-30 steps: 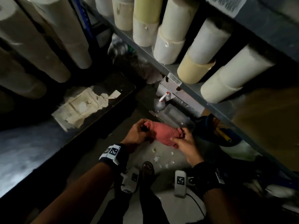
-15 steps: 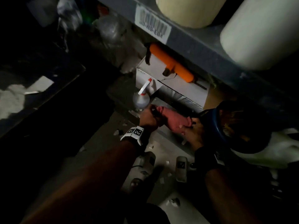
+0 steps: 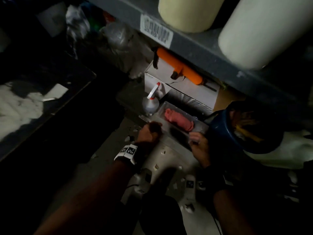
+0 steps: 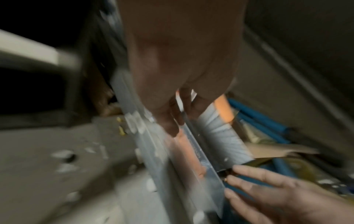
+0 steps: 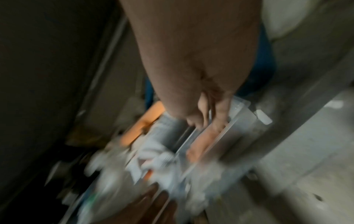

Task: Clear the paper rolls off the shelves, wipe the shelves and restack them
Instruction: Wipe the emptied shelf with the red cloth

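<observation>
Two paper rolls stand on the grey shelf [image 3: 203, 53] at the top of the head view: a cream roll [image 3: 188, 12] to the left and a white roll [image 3: 264, 31] to the right, both overhanging the shelf's front edge. A barcode label [image 3: 156, 33] is fixed to that edge below the cream roll.

Below the shelf, on the floor, a pink cloth [image 3: 177, 120] lies folded inside a clear plastic tray [image 3: 199, 128]. Neither hand touches the cloth. The left hand [image 3: 149, 132] is at the tray's left end with its fingers curled; the left wrist view shows fingers on both sides of the tray's rim, so it appears to grip the tray there, though the picture is blurred. The right hand [image 3: 199, 141] is at the tray's near right corner; the right wrist view shows its fingers hooked over the tray's edge, gripping it.

Just beside the tray's far left end stands a spray bottle [image 3: 149, 103] with a white and red nozzle. Behind it sits a white cardboard box [image 3: 191, 92], and an orange-handled tool [image 3: 179, 67] lies on top of the box, under the shelf. A dark blue bucket [image 3: 220, 126] is just right of the tray. Small white scraps [image 3: 127, 138] are scattered on the floor [image 3: 105, 167] around the hands. At the left, a dark board [image 3: 81, 92] carries torn white paper [image 3: 18, 106].
</observation>
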